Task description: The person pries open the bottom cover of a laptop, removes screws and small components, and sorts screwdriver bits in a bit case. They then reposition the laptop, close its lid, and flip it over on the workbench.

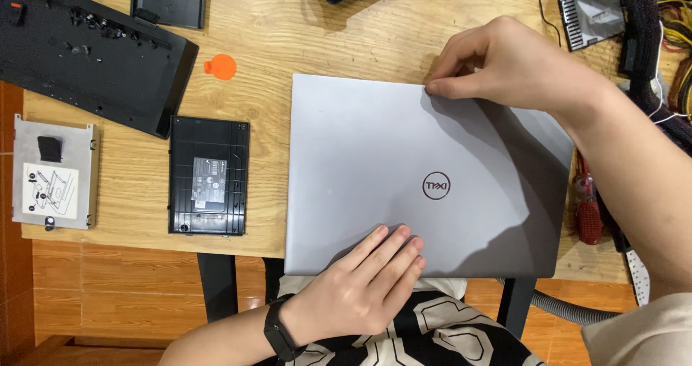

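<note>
We note a black battery pack [209, 176] flat on the wooden table [317, 34], a silver drive bracket [55, 172] at its left edge, an orange disc [222, 66] above, and a red screwdriver [587, 207] far right.

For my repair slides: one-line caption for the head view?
Left hand flat on closed silver laptop, right hand gripping its far edge.

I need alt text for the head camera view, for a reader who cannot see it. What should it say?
A closed silver laptop lies on a wooden table; the left hand rests flat on its near edge and the right hand grips its far edge. To the left lie a black battery pack, a metal drive bracket and a large black cover.
</note>
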